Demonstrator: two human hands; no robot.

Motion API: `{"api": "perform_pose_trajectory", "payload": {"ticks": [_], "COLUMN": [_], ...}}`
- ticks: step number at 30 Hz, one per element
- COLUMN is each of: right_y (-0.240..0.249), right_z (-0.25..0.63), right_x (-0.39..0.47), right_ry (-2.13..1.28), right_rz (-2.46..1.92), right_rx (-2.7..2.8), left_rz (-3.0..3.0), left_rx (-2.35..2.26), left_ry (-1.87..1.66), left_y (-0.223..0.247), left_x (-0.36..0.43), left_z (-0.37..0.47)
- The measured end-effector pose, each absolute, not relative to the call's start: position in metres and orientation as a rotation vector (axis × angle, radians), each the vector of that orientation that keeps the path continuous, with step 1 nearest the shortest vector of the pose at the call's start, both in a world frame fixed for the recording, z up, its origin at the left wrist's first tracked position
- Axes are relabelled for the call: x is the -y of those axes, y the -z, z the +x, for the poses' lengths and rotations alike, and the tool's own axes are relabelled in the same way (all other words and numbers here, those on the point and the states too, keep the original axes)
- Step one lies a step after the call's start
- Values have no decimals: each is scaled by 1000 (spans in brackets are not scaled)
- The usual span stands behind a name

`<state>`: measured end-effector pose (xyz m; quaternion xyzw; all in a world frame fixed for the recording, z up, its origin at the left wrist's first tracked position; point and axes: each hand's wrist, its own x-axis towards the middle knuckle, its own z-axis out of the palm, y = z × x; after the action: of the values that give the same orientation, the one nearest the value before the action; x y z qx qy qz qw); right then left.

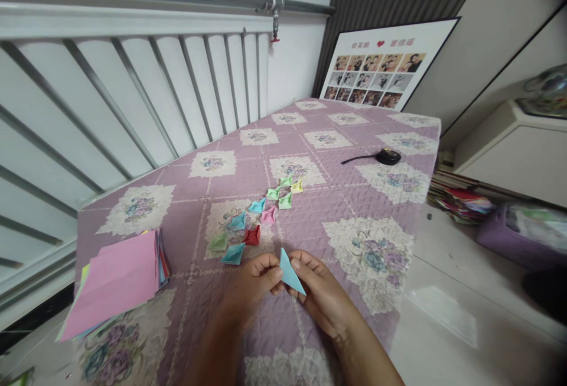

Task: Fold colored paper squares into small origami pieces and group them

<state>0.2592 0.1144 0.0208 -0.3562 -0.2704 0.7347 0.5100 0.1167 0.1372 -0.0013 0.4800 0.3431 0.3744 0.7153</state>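
A light blue paper folded into a triangle (pixel 290 275) is held up between my two hands, above the near part of the table. My left hand (pixel 261 276) pinches its left edge with thumb and fingers. On the other side, my right hand (pixel 316 282) grips it, thumb on the front and fingers behind. Just beyond my hands stand several small folded paper boats in two rough rows, among them a red boat (pixel 252 236), a pink boat (pixel 268 216), a blue boat (pixel 233 253) and a yellow boat (pixel 296 186).
A stack of coloured paper sheets (pixel 117 273) lies at the left table edge. Farther right rests a black round object with a strap (pixel 388 156). A floral quilted cloth (pixel 301 232) covers the table. A radiator (pixel 133 90) runs along the left; a photo board (pixel 385 67) leans behind.
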Motion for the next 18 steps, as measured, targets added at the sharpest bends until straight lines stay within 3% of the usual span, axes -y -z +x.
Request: {"api": "perform_pose_trajectory", "payload": {"ticks": [18], "right_y": [-22], "right_z": [258], "right_x": [-115], "right_ry": [-1780], "right_rz": [-852], "right_rx": [649], "left_rz": [1079], "left_rx": [-768], "left_ry": [-819], "left_y": [0], "left_x": [-137], "left_z": [115]}}
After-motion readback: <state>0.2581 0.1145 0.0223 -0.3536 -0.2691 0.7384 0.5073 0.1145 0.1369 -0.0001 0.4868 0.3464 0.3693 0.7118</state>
